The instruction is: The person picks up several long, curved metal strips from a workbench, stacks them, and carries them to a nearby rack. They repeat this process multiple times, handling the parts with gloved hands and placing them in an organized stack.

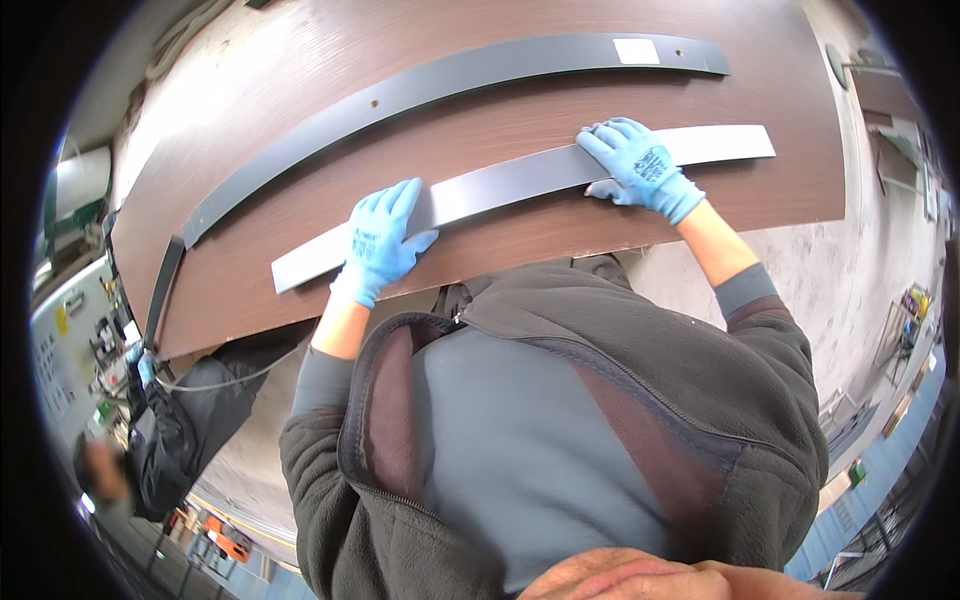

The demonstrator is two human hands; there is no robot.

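A long, flat silver-grey strip (500, 188) lies across the brown tabletop (500, 235) in front of me. My left hand (378, 243), in a light blue glove, rests over its left part with fingers stretched out and thumb apart. Farther right, my right hand (637, 165), gloved the same way, grips the strip: its fingers reach over the far edge and the thumb sits by the near edge. Beyond it lies a longer dark grey bar (440, 92) with small holes and a white label (636, 51) near its right end.
At the table's left corner a co-worker in dark clothes (190, 420) has blue-gloved hands (146, 366) at a narrow black strip (163, 290). A thin hose or cable (225, 384) hangs beside them. Shelves and tools (905, 320) stand off to the right.
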